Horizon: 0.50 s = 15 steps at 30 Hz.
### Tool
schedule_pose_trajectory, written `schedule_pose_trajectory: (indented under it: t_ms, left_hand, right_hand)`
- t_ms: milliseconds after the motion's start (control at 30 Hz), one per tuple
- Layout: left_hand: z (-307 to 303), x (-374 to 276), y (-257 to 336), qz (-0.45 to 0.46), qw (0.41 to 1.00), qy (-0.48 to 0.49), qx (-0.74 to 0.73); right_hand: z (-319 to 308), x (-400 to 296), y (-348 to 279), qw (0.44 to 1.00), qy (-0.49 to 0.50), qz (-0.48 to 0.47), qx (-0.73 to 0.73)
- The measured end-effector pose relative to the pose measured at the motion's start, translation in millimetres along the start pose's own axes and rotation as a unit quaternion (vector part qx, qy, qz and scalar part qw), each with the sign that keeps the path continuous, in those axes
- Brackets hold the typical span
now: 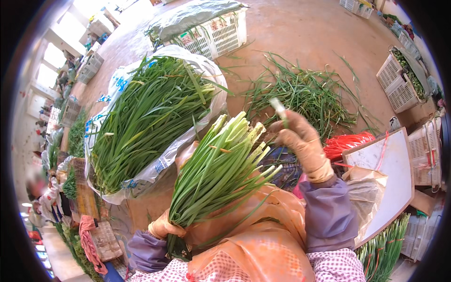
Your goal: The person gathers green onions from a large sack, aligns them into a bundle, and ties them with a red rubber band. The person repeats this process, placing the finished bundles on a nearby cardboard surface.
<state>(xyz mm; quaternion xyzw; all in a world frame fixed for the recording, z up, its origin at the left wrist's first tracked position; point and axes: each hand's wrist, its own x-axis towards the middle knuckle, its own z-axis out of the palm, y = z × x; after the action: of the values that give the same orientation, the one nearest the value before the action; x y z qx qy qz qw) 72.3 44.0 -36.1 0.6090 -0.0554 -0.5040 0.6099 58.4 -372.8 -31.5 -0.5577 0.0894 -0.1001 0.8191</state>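
My left hand, in a tan glove, is closed around the leafy end of a bunch of green leafy stalks, likely garlic chives. The bunch lies over my orange plastic apron, its pale cut ends pointing up and away from me. To the right of those ends, my gloved right hand is raised, its fingers closed on a short pale object that I cannot identify. Beyond the bunch at left, a white plastic bag stands open, filled with more green leaves.
Loose green trimmings are heaped on the floor ahead. Red plastic ties lie beside a white board at right, with tied bundles below. A covered white crate stands ahead. A person is at far left.
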Motion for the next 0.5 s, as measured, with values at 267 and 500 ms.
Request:
schedule_pose_trajectory:
  t_ms: [267, 500]
  left_hand:
    - [-4.2, -0.9, -1.4, 0.004, 1.000, -0.012, 0.019]
    - [-3.9, -1.7, -2.5, 0.004, 1.000, 0.001, 0.020]
  right_hand:
    - [0.7, 13.6, 11.4, 0.990, 0.117, -0.060, -0.041]
    - [0.2, -0.9, -9.0, 0.900, 0.209, -0.162, -0.346]
